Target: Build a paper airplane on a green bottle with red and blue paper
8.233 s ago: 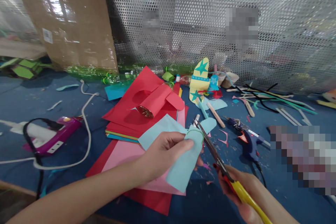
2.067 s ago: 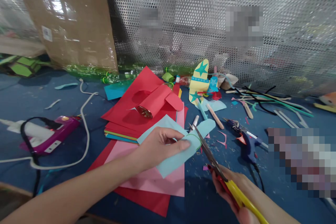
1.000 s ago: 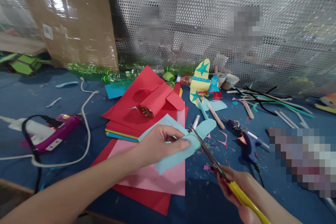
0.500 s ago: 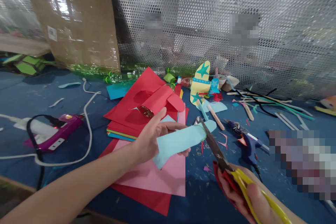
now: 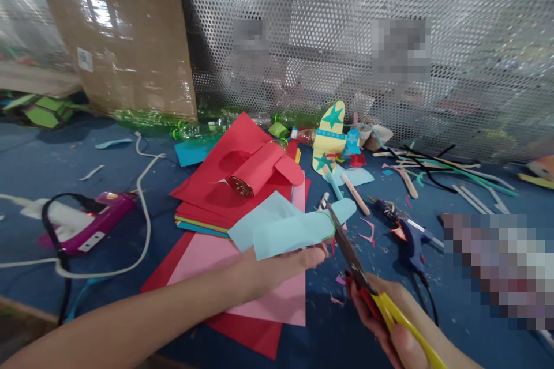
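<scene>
A light blue paper strip [image 5: 288, 232] with a rounded right end is in my left hand [image 5: 277, 277], which holds it from below. The fingers point right under the paper, and part of the grip is hidden behind it. My right hand [image 5: 389, 305] is closed around the handles of scissors [image 5: 352, 253], one handle yellow and the other red. The blades touch the strip near its rounded end, along a thin green curved line. Another light blue sheet [image 5: 259, 211] lies behind the strip, on the paper stack.
Red paper sheets [image 5: 208, 190] carry a red paper tube [image 5: 262, 168] with wing shapes. A yellow paper plane [image 5: 328, 144] with stars stands behind. On the right are a blue glue gun [image 5: 409, 242] and sticks; on the left, a purple power strip [image 5: 104, 222] with cables.
My left hand has turned and shifted lower, now beneath the strip instead of beside it. The light blue sheet behind shows more. The scissors have moved slightly left at the strip.
</scene>
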A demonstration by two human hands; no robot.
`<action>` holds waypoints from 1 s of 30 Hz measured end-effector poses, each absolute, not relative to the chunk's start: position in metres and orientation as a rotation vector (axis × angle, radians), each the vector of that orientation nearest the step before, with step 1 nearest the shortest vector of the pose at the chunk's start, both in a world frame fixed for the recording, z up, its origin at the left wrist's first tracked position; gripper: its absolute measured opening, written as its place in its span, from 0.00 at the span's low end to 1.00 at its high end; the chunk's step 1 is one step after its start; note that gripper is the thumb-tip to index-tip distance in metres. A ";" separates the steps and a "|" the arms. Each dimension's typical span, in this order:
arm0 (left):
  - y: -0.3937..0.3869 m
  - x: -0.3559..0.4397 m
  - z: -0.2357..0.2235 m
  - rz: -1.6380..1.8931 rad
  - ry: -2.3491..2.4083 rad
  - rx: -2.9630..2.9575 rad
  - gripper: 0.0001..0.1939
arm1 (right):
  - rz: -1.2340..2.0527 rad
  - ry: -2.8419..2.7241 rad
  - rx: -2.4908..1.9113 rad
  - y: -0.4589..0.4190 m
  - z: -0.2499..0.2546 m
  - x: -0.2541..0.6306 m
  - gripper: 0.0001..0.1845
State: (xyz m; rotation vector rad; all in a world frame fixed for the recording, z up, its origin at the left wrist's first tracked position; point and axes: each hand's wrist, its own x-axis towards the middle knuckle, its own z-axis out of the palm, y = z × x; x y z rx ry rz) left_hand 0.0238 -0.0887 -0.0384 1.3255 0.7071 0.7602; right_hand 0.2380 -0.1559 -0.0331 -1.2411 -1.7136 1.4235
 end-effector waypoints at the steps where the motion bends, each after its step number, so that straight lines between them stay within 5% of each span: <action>1: -0.089 0.024 -0.039 0.772 0.745 1.326 0.22 | 1.454 -1.709 -1.233 -0.155 -0.031 0.237 0.41; 30: -0.094 0.024 -0.017 0.797 0.879 1.275 0.18 | 1.533 -1.690 -1.327 -0.156 -0.027 0.236 0.44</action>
